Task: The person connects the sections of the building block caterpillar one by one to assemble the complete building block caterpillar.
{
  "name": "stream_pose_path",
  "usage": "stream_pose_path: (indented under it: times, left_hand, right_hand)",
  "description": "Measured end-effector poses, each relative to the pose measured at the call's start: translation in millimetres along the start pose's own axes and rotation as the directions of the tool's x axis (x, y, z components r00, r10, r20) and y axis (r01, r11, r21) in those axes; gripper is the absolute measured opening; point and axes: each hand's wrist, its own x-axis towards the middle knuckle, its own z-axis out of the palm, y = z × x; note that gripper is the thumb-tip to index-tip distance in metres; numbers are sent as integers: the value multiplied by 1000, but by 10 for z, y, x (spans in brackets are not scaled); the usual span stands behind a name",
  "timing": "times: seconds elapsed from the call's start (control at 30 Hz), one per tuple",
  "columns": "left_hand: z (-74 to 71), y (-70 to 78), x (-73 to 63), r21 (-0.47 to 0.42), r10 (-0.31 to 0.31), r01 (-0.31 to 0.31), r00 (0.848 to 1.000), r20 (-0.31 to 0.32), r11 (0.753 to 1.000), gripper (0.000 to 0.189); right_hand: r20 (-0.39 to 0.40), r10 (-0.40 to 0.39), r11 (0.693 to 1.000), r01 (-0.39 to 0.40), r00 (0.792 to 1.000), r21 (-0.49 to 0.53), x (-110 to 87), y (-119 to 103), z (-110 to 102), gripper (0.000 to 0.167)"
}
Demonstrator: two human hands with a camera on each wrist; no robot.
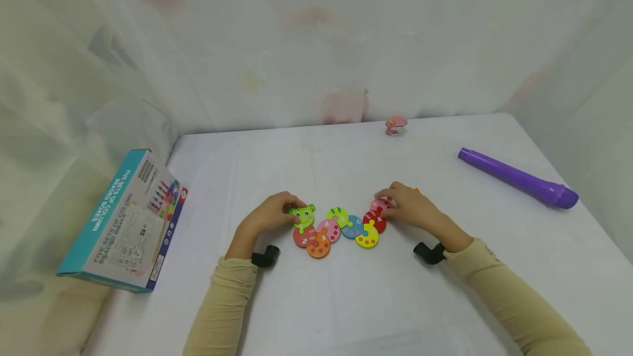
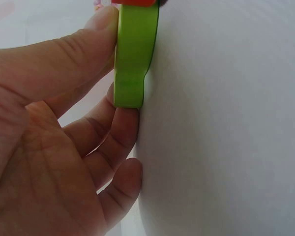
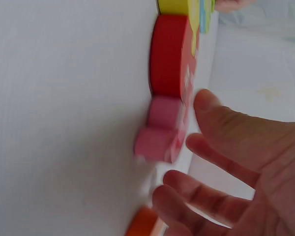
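A wooden caterpillar number puzzle (image 1: 339, 217) lies in a wavy row of joined, coloured discs. At its left end is the green smiling head piece (image 1: 303, 215). My left hand (image 1: 269, 213) pinches this head; in the left wrist view the thumb lies on one face of the green piece (image 2: 130, 59), fingertips at its edge. Over the right end, my right hand (image 1: 414, 209) is spread around the pink end piece (image 1: 377, 203). The right wrist view shows its thumb close to the red piece (image 3: 168, 56) and the pink piece (image 3: 157, 140), fingers loosely bent and holding nothing.
An orange piece (image 1: 416, 190) peeks out behind the right hand. A teal-and-white box (image 1: 126, 221) stands at the left edge. Farther back sit a small pink figurine (image 1: 395, 125) and, at the right, a purple microphone-shaped stick (image 1: 516, 177). Patterned curtains (image 1: 306, 43) enclose the white table.
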Motion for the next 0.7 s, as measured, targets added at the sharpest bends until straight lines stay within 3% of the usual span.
stream_pose_path:
  times: [0.1, 0.2, 0.37, 0.53, 0.7]
  left_hand:
    - [8, -3, 10, -1, -5, 5, 1000, -5, 1000, 30]
    - [12, -7, 21, -2, -4, 4, 1000, -6, 1000, 30]
    - [15, -10, 28, 0, 4, -4, 1000, -3, 1000, 30]
    - [19, -20, 22, 9, -2, 2, 1000, -5, 1000, 30]
    - [27, -35, 21, 9, 0, 0, 1000, -5, 1000, 30]
  right_hand:
    - [-77, 68, 996, -72, 995, -51, -35, 88, -80, 47]
    - [-152, 189, 973, -206, 970, -108, -85, 205, -169, 55]
    - [-145, 350, 916, -370, 926, -155, -132, 361, -214, 71]
    - [-85, 390, 905, -398, 917, -149, -78, 382, -154, 68]
    - [-78, 355, 924, -362, 932, -124, -38, 339, -112, 58]
